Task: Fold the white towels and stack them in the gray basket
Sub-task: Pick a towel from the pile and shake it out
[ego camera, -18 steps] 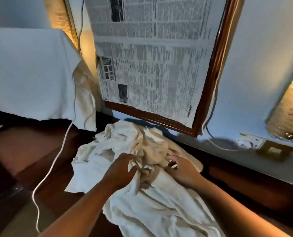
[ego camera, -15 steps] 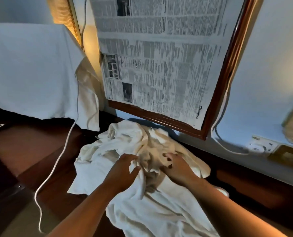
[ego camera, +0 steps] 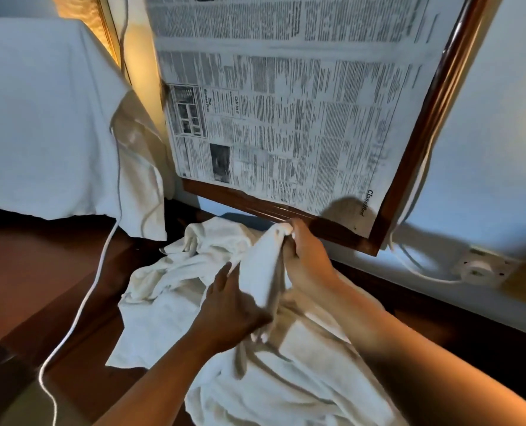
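A heap of crumpled white towels [ego camera: 175,305] lies on the dark wooden table [ego camera: 40,272]. My right hand [ego camera: 304,259] pinches the corner of one white towel [ego camera: 264,265] and holds it raised above the heap, just below the framed newspaper. My left hand [ego camera: 231,305] grips the same towel lower down, along its hanging edge. The rest of that towel trails down into the pile. No gray basket shows in this view.
A wooden frame covered with newspaper [ego camera: 286,103] leans on the wall behind the heap. A white cloth [ego camera: 46,118] drapes a raised object at left. A white cord [ego camera: 80,309] runs across the table. A wall socket [ego camera: 480,265] sits at right.
Both hands were pressed into the top of the heap. Now my right hand has lifted one towel's corner up and away, and my left hand has taken hold of its edge lower down.
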A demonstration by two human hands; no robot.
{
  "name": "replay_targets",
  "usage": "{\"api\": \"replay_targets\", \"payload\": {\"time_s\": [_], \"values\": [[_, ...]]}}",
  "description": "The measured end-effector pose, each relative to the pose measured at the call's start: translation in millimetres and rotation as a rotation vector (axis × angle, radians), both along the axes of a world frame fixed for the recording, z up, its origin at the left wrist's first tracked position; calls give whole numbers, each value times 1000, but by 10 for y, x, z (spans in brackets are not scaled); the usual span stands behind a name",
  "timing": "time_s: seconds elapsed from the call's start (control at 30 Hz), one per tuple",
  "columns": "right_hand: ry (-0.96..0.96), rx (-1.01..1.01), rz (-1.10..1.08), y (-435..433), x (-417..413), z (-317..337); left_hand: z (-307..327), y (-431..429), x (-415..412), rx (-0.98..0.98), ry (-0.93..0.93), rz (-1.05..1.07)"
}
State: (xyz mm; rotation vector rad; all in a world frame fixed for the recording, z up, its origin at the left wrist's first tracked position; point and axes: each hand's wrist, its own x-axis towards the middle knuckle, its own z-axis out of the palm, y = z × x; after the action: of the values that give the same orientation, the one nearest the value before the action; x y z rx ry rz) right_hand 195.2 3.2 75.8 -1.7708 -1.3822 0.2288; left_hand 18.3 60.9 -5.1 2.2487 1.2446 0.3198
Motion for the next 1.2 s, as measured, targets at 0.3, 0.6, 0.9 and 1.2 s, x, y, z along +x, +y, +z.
{"api": "replay_targets", "payload": {"time_s": [0.3,0.6,0.9,1.2], "values": [[-13,207,-197,-749,793,881,139,56,476,249,17,104],[-72,74,-243,-1389,929,844,641,72,245,260,-229,76],[-95,-213,150,-1451,465,550,1913,-501,428,203,-617,-107],[326,302,-261,-1460,359,873,1423,-435,380,413,-422,-159]]}}
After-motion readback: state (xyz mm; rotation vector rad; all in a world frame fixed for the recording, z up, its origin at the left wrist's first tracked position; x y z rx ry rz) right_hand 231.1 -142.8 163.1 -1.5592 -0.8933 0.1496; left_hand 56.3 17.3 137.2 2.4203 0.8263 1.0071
